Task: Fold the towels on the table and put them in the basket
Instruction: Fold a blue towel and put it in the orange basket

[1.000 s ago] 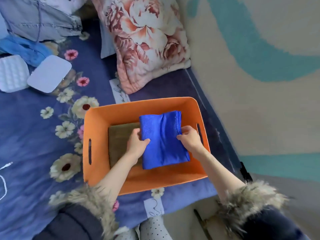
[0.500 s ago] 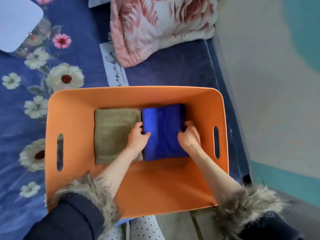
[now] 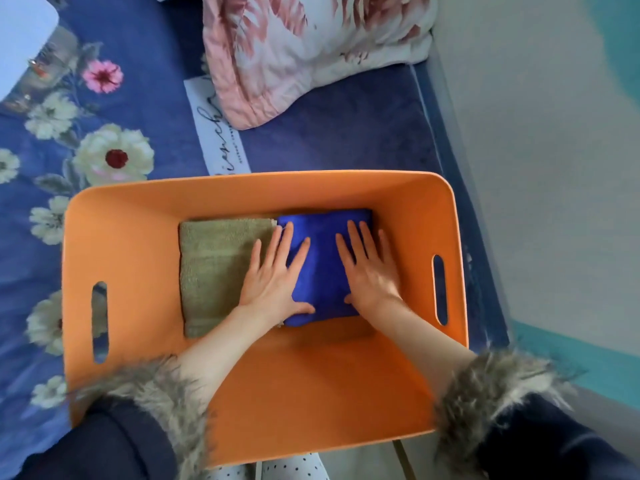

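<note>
The blue towel (image 3: 325, 265), folded, now lies flat on the floor of the orange basket (image 3: 242, 192), just beside the folded olive-green towel (image 3: 214, 268), their inner edges touching or nearly so. A second ago both hands pinched the blue towel by its sides and carried it in above the basket; half a second ago they were curled at its edges, setting it down. Now the pinch is gone: the left hand (image 3: 273, 275) lies palm-down with fingers spread, straddling the seam between the two towels, and the right hand (image 3: 370, 271) lies palm-down on the blue towel's right part, each grip apart and clamped on nothing, only pressing. That reads as a smoothing pat, meaning this towel is placed and the step is effectively finished. The basket stands on a floral bed cover (image 3: 114, 133) (a bed here rather than a desk), with a flowered pillow (image 3: 304, 46) beyond it. No unfolded towel shows in this view, so whether more remain I cannot tell; if none do, the task looks close to complete.
</note>
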### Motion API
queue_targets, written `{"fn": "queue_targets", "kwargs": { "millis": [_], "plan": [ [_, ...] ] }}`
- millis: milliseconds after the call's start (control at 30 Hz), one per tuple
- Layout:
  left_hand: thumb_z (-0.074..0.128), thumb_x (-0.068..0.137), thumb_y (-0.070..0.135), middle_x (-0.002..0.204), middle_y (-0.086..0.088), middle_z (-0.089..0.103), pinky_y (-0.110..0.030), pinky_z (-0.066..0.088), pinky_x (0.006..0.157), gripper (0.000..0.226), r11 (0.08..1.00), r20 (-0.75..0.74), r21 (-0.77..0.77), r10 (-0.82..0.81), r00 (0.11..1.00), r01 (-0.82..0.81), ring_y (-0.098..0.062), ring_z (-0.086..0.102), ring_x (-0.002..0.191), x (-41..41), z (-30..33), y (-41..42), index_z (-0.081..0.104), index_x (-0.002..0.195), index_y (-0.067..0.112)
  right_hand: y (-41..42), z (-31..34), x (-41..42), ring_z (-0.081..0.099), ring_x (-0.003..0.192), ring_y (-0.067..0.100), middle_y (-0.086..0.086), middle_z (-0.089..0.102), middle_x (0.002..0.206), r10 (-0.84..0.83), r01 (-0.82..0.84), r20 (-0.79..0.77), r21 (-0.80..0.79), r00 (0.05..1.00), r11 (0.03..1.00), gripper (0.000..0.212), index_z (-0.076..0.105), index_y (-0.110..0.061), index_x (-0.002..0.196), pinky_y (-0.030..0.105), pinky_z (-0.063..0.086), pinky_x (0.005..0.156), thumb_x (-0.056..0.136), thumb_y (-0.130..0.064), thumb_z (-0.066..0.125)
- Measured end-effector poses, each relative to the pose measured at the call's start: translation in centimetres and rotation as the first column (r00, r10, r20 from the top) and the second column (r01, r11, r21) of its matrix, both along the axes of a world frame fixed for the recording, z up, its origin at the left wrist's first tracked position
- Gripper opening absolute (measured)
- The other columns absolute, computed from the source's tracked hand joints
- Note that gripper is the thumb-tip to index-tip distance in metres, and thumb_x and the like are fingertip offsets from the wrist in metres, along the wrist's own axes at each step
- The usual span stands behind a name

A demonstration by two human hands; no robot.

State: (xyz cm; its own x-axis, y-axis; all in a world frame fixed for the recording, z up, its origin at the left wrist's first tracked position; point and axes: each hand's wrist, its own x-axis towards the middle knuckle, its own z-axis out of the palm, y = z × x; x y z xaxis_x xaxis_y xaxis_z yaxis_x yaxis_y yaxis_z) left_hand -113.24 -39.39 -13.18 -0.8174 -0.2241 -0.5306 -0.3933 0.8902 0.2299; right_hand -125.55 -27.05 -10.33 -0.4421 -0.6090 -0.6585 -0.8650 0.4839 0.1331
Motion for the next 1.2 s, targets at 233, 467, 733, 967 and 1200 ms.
{"fn": "queue_targets", "kwargs": {
  "millis": [233,467,733,967,1200],
  "plan": [
    [0.049,0.061,0.084,0.144,-0.013,-0.037,-0.055,-0.017,0.109,0.129,0.979,0.044,-0.134,-0.151,0.988,0.155,-0.027,-0.028,0.139,-1.0,-3.6,-0.8,-0.028,0.140,0.017,0.3,-3.1,-0.7,-0.018,0.142,0.034,0.018,-0.026,0.152,-0.012,0.013,-0.011,0.192,1.000,0.981,0.125,-0.030,-0.014,0.140,0.045,-0.016,0.111,0.073,-0.060,0.065],
    [0.047,0.067,0.081,0.152,-0.016,-0.028,-0.058,-0.014,0.108,0.123,0.966,0.154,-0.162,-0.176,0.972,0.201,-0.030,-0.023,0.141,-1.8,-2.2,-0.6,-0.029,0.140,0.017,-0.1,-2.7,-1.0,-0.016,0.142,0.035,0.018,-0.026,0.152,-0.018,0.013,0.022,0.210,1.000,0.978,0.123,-0.028,-0.014,0.142,0.044,-0.014,0.113,0.075,-0.059,0.065],
    [0.041,0.094,0.049,0.158,-0.005,-0.009,-0.046,-0.002,0.116,0.070,0.997,0.038,0.075,-0.019,0.999,0.016,-0.020,-0.010,0.145,1.2,6.2,-3.1,0.010,0.150,0.023,0.8,3.3,3.3,-0.004,0.145,0.025,0.006,-0.005,0.158,-0.457,0.489,0.298,-0.042,0.838,0.871,0.076,-0.003,-0.026,0.149,0.046,0.005,0.117,0.093,-0.042,0.046],
    [0.040,0.097,0.037,0.159,-0.002,0.001,-0.040,0.000,0.118,0.061,0.997,-0.156,0.069,0.035,0.987,-0.025,-0.019,-0.004,0.146,4.0,16.6,-2.4,0.013,0.150,0.024,1.6,13.6,6.7,0.003,0.145,0.027,0.008,0.006,0.158,-0.379,0.381,0.072,-0.331,0.923,0.863,0.065,0.008,-0.024,0.149,0.051,-0.002,0.114,0.096,-0.042,0.040],
    [0.040,0.098,0.032,0.156,0.000,0.019,-0.038,0.008,0.118,0.050,0.982,-0.400,0.169,-0.012,0.916,0.086,-0.016,0.009,0.145,4.0,26.9,0.7,0.028,0.146,0.022,5.7,25.2,10.2,0.017,0.143,0.023,0.006,0.023,0.154,-0.669,0.528,-0.014,-0.602,0.743,0.599,0.062,0.021,-0.023,0.147,0.048,0.010,0.115,0.093,-0.041,0.046]
  ]
}}
